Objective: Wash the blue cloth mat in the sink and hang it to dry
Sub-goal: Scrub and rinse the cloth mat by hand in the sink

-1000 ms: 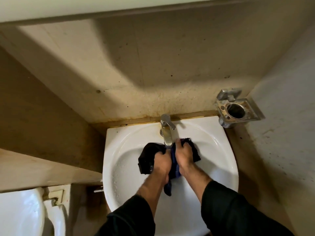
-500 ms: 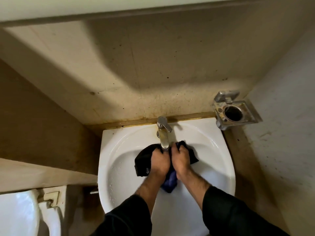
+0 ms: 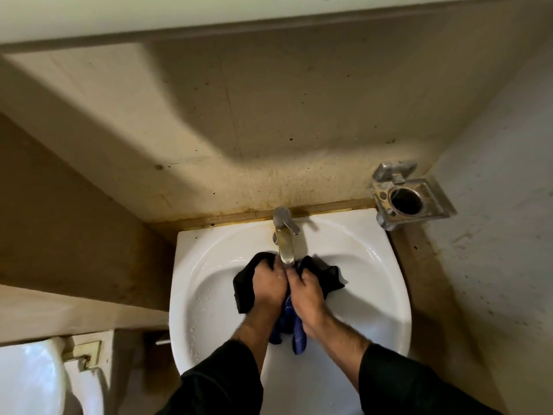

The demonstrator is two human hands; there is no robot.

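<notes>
The blue cloth mat (image 3: 244, 287) is bunched up and wet in the white sink (image 3: 371, 283), looking almost black at its ends, with blue folds hanging between my wrists. My left hand (image 3: 267, 284) and my right hand (image 3: 306, 292) are both clenched on the cloth, knuckles close together, right under the spout of the metal tap (image 3: 284, 238). Most of the cloth's middle is hidden inside my fists.
A metal holder (image 3: 408, 199) with a round hole is fixed to the right wall beside the sink. A white toilet (image 3: 30, 381) stands at the lower left. Stained beige walls close in behind and on both sides.
My hands stayed clamped on the cloth under the tap, kneading it. The blue folds between my wrists bunched up, then hang lower again. The camera shifted slightly.
</notes>
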